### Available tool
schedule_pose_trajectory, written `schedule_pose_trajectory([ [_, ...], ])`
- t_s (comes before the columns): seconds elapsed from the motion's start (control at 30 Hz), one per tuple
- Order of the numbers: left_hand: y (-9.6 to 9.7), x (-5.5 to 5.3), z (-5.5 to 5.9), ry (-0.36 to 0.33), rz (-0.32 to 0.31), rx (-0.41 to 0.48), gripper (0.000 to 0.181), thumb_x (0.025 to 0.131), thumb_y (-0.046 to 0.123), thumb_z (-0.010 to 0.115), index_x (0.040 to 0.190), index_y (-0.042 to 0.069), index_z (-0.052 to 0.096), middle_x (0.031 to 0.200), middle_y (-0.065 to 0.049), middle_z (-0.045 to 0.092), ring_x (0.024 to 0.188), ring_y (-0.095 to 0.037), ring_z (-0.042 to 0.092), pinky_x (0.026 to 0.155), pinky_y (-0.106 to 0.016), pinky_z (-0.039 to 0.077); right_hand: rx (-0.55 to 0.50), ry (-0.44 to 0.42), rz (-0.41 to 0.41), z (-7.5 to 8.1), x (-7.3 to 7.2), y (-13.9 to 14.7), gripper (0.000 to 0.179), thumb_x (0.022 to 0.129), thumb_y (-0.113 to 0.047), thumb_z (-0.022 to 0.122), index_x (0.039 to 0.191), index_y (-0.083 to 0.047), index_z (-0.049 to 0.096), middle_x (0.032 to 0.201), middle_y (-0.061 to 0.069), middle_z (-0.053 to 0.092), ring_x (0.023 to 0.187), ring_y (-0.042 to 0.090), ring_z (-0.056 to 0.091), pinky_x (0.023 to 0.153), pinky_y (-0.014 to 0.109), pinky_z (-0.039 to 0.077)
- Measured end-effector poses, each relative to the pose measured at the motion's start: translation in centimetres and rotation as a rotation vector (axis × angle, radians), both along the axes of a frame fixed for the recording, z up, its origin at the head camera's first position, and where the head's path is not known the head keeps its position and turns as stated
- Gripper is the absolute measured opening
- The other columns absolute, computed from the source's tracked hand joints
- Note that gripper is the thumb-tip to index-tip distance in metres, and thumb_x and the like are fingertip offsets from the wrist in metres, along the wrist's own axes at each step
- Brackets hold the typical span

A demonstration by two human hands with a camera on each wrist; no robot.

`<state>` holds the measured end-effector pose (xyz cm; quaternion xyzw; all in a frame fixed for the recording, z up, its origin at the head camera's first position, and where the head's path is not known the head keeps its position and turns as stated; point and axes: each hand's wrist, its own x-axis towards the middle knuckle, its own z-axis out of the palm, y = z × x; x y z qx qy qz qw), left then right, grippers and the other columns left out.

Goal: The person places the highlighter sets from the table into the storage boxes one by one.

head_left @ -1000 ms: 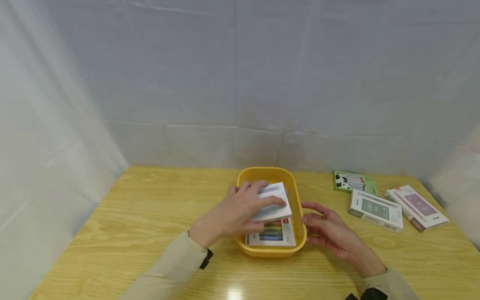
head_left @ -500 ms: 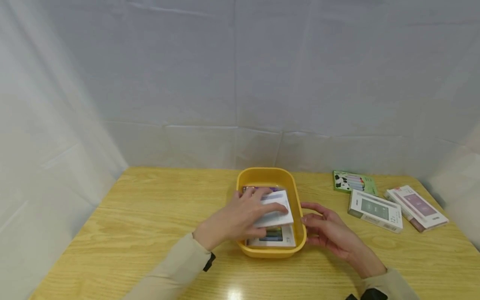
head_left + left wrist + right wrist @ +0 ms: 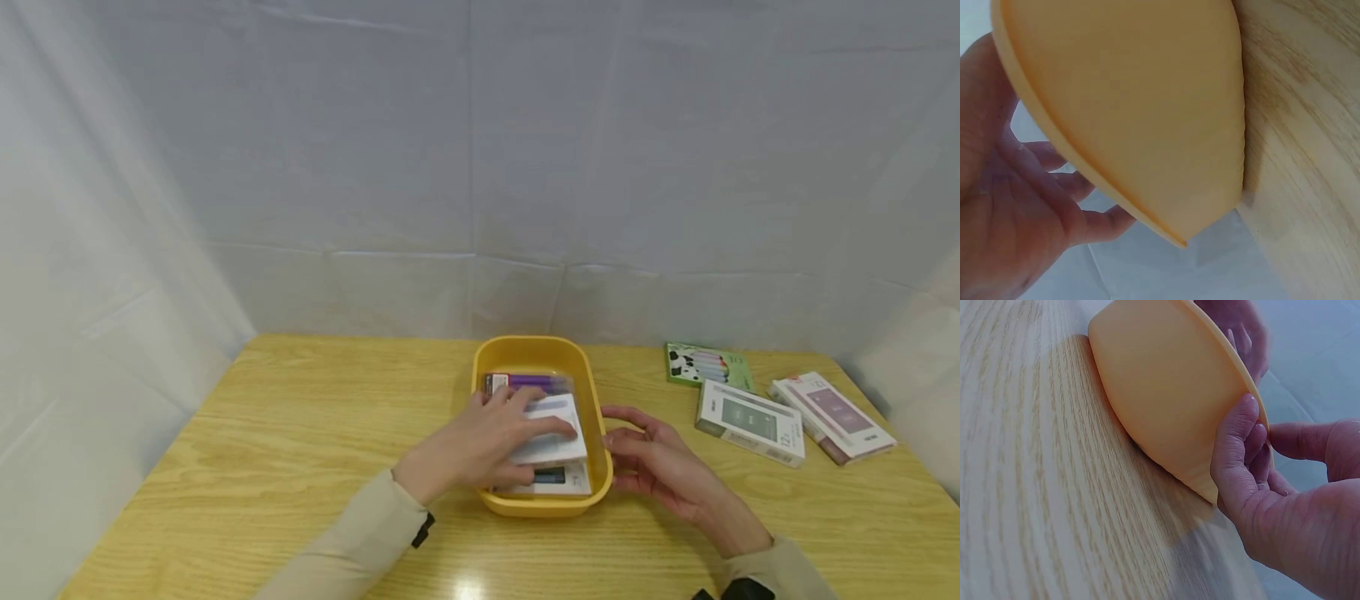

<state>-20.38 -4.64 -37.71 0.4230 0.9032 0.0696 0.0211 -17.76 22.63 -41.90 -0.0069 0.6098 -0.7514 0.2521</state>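
Observation:
A yellow plastic basket (image 3: 540,506) stands on the table in the head view. My left hand (image 3: 498,437) reaches over its left side and grips a flat white box (image 3: 558,429), fingers spread along the far edge and thumb at the near one. Under that box lies another white box (image 3: 573,479) with a dark window, partly covered. Toward the far end of the basket is a pack of purple pens (image 3: 540,383). My right hand (image 3: 663,467) holds the basket's right rim; in the right wrist view its thumb and curled fingers meet at the rim (image 3: 1235,353).
On the right of the table (image 3: 337,400) lie a green panda box (image 3: 708,365), a white box with a green panel (image 3: 750,422) and a white box with a purple panel (image 3: 834,417). Pale sheeting (image 3: 390,167) hangs behind the table and at both sides.
My left hand has drawn the white box nearer inside the basket, covering more of the lower box and uncovering the purple pens. The right hand keeps its place at the rim.

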Motion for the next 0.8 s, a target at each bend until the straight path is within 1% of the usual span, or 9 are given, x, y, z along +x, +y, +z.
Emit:
schedule_pose_trajectory([
  [0.13,0.2,0.0,-0.3,-0.024,-0.003,0.003,0.062,0.088,0.039,0.077,0.143,0.048,0.051,0.159,-0.011,0.041,0.135,-0.033,0.047,0.102,-0.062,0.046,-0.001,0.002,0.001,-0.1,0.0,0.1,0.055,0.104,-0.017,0.058,0.151,-0.01,0.031,0.11,-0.001,0.07,0.098,0.016,0.072,0.079,0.031,0.062],
  [0.3,0.3,0.0,-0.7,-0.03,-0.017,-0.003,0.058,0.088,0.04,0.077,0.14,0.047,0.053,0.156,-0.009,0.044,0.132,-0.031,0.049,0.1,-0.058,0.047,-0.001,0.002,0.004,-0.1,0.0,0.1,0.055,0.103,-0.017,0.059,0.15,-0.01,0.032,0.11,-0.002,0.07,0.098,0.016,0.072,0.079,0.031,0.062],
  [0.43,0.3,0.1,-0.9,-0.039,-0.022,-0.018,0.056,0.089,0.042,0.076,0.14,0.047,0.053,0.156,-0.008,0.044,0.132,-0.03,0.049,0.1,-0.055,0.047,-0.002,-0.003,0.004,-0.1,0.0,0.0,0.056,0.103,-0.017,0.059,0.15,-0.01,0.031,0.11,-0.002,0.071,0.098,0.016,0.073,0.08,0.031,0.062],
  [0.6,0.4,0.2,-1.0,-0.051,-0.015,-0.036,0.056,0.089,0.042,0.076,0.14,0.048,0.053,0.157,-0.007,0.043,0.134,-0.029,0.049,0.101,-0.053,0.046,-0.005,0.003,0.008,-0.1,0.1,0.1,0.058,0.103,-0.018,0.059,0.152,-0.009,0.029,0.11,-0.002,0.07,0.098,0.016,0.072,0.08,0.031,0.062],
  [0.8,0.4,0.2,-1.1,-0.071,-0.018,-0.044,0.055,0.091,0.042,0.075,0.14,0.048,0.052,0.156,-0.005,0.044,0.134,-0.028,0.048,0.102,-0.052,0.045,-0.008,-0.007,0.005,0.0,0.1,0.0,0.057,0.103,-0.017,0.059,0.152,-0.009,0.03,0.109,-0.002,0.07,0.098,0.016,0.072,0.08,0.031,0.062],
])
